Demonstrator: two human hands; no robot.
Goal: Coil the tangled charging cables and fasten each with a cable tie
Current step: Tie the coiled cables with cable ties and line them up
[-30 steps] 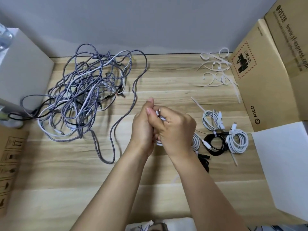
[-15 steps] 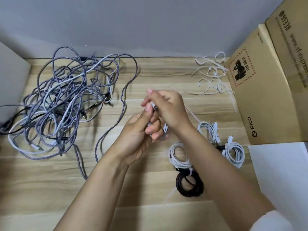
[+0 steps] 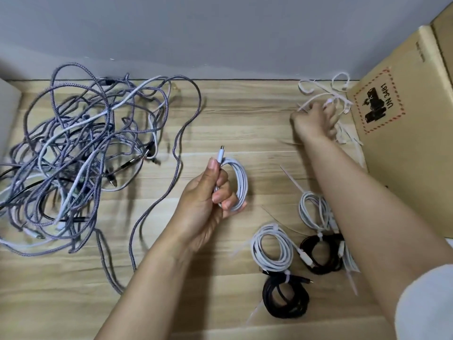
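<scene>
Pale wood-grain tabletop (image 3: 220, 123) fills the view, with a brown corrugated cardboard box (image 3: 411, 153) upright at the right. Far left sprawls a big tangled heap of grey braided cables (image 3: 81, 153). Lower right lie tied coils: smooth white loops (image 3: 272, 249), another white one (image 3: 313, 212), and matte black rings (image 3: 284, 300). Left hand (image 3: 208, 204) grips a neat white coiled charging cable (image 3: 239, 185) above the table's middle, plug poking up. Right hand (image 3: 316, 121) reaches into the loose pile of thin white plastic cable ties (image 3: 326, 94); its fingers are curled among them, grasp unclear.
</scene>
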